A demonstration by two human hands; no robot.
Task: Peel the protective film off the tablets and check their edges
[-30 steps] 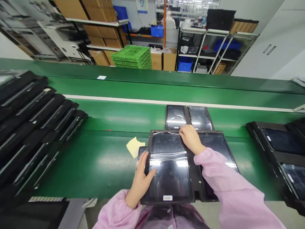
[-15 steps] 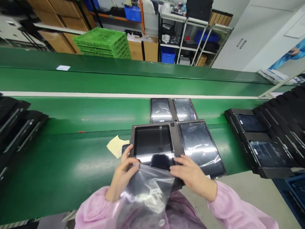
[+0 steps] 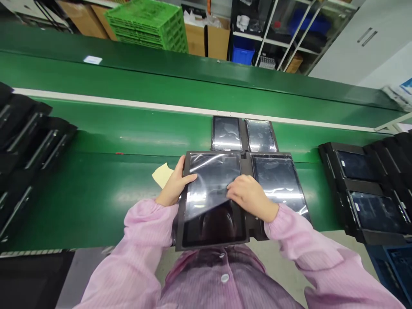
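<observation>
A dark screen panel [image 3: 219,223] lies in the left part of a black tray [image 3: 180,231] at the bench's near edge. Clear film [image 3: 209,180] covers the panel's far part; its lower edge runs slantwise. My left hand [image 3: 176,182] grips the tray's left rim, thumb over the panel. On the film at the panel's right side, my right hand [image 3: 249,195] has its fingers curled together, pinching or pressing the film. A film-covered screen [image 3: 277,180] sits right of it, partly under my right forearm. Two smaller screens [image 3: 227,133] [image 3: 260,135] lie beyond.
A yellow paper [image 3: 162,175] lies left of the tray. Stacks of black trays with screens stand at the far left [image 3: 28,146] and right [image 3: 363,184]. Behind the green bench [image 3: 112,197] are green crates [image 3: 148,25], cardboard boxes and shelving.
The clear film has gone from hanging over the near edge to lying over the panel's far part. My left hand has moved up to the tray's rim, my right hand up the panel. The view has shifted.
</observation>
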